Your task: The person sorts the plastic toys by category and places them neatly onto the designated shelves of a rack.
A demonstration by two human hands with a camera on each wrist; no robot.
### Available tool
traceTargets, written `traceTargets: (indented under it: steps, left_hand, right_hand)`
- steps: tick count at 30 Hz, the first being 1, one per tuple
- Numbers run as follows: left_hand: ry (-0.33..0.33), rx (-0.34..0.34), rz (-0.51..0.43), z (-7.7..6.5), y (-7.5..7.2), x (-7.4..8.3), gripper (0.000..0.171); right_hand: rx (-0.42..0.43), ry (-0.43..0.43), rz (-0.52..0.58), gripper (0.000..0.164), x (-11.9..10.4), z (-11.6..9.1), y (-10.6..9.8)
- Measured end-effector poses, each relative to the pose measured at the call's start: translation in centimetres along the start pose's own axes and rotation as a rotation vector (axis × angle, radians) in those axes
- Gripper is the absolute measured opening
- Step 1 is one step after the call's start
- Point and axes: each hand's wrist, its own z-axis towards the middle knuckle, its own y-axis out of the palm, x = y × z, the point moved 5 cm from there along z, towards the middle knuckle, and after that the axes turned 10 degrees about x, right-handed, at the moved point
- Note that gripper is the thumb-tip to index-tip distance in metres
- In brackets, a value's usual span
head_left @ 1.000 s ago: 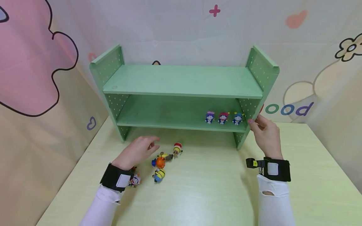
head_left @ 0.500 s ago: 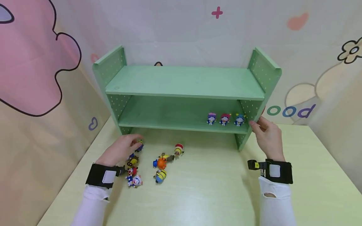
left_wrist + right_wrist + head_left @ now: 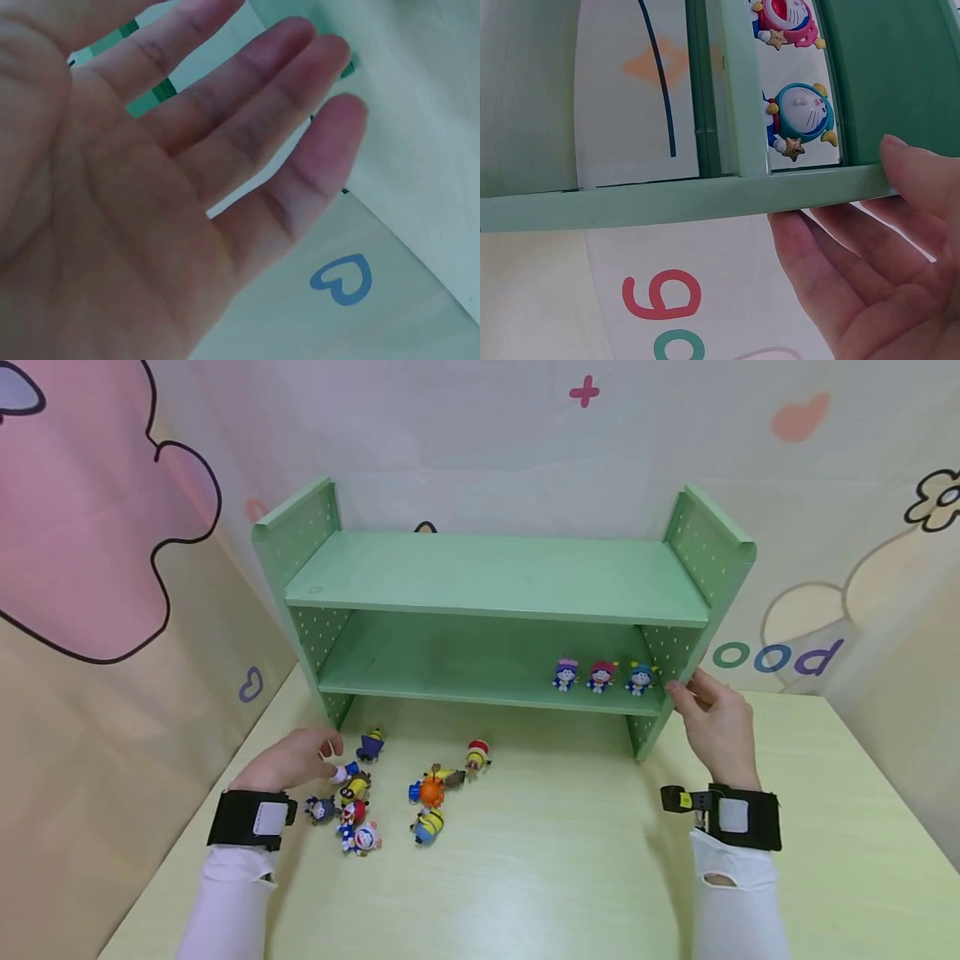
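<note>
My left hand (image 3: 288,760) hovers at the left cluster of toy figurines, its fingertips close to a white-and-blue figurine (image 3: 345,772). In the left wrist view the palm of that hand (image 3: 157,180) shows bare, with the fingers loosely extended. Thumb in front and fingers behind, my right hand (image 3: 716,727) grips the right side panel of a green two-tier shelf (image 3: 495,577). Three small Doraemon-like figurines in purple, red and blue hats stand in a row on the lower tier; the blue-hatted figurine (image 3: 639,678) is closest to that panel.
Several more figurines lie on the pale table (image 3: 555,860), among them a dark-caped one (image 3: 370,745), an orange one (image 3: 431,792), a blue-and-yellow one (image 3: 427,827) and a red-capped one (image 3: 477,755). A printed cloth (image 3: 495,443) hangs behind the shelf.
My left hand has moved left, away from the middle figurines and across the left cluster, uncovering several figurines there. The right hand keeps its grip on the shelf panel.
</note>
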Motion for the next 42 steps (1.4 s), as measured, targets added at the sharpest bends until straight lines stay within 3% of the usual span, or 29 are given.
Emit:
traceTargets:
  steps: [10, 22, 33, 42]
  left_hand:
    - [-0.1, -0.065, -0.008, 0.1, 1.0, -0.2, 0.029]
    - [-0.168, -0.128, 0.006, 0.4, 2.6, -0.5, 0.036]
    - [-0.149, -0.088, 0.01, 0.5, 2.1, -0.3, 0.024]
    - [-0.007, -0.005, -0.051, 1.1, 1.3, 0.3, 0.016]
  right_hand:
    - [0.001, 0.012, 0.004, 0.045, 0.1, -0.1, 0.0]
    - [-0.004, -0.003, 0.003, 0.045, 0.0, -0.1, 0.2]
    - [-0.006, 0.01, 0.009, 0.046, 0.1, 0.0, 0.1]
    - [-0.001, 0.014, 0.007, 0.045, 0.2, 0.0, 0.1]
